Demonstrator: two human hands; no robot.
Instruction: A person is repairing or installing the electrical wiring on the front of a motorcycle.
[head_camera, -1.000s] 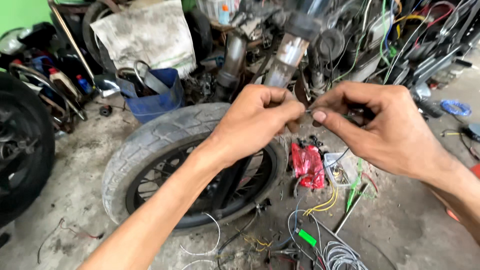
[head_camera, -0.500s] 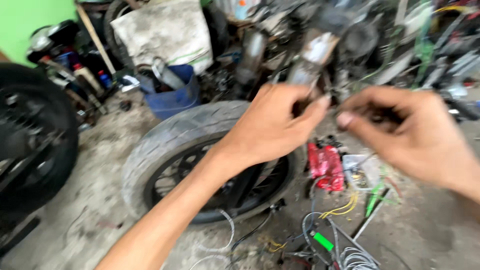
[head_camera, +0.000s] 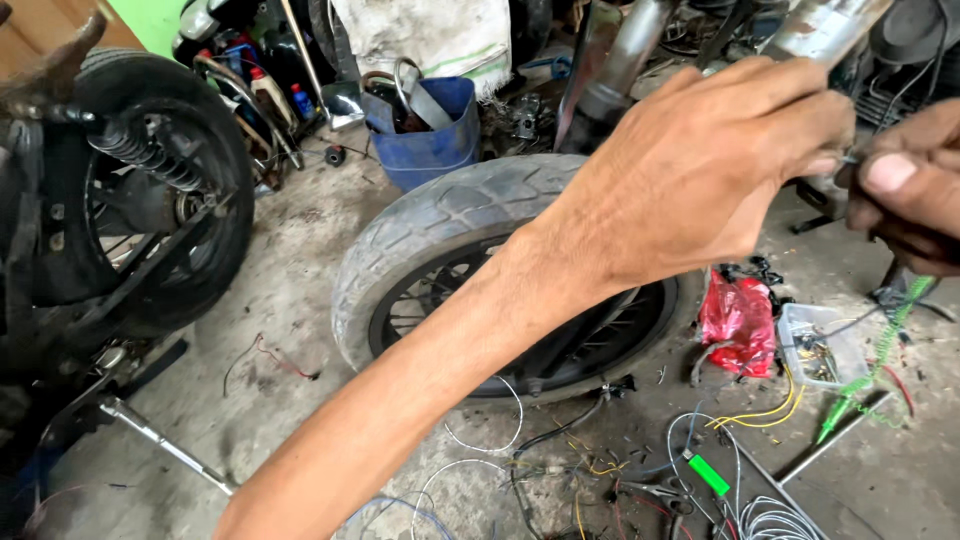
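Bare hands meet at upper right, above a worn black rubber tyre (head_camera: 450, 215).
Left hand (head_camera: 700, 170) and right hand (head_camera: 905, 190) pinch something tiny, unclear what; steady, close fingertip grip seems best.

right hand (head_camera: 915, 195): cut off at frame edge | pinched piece between fingertips: too small to tell | left hand (head_camera: 700, 170): grip hidden
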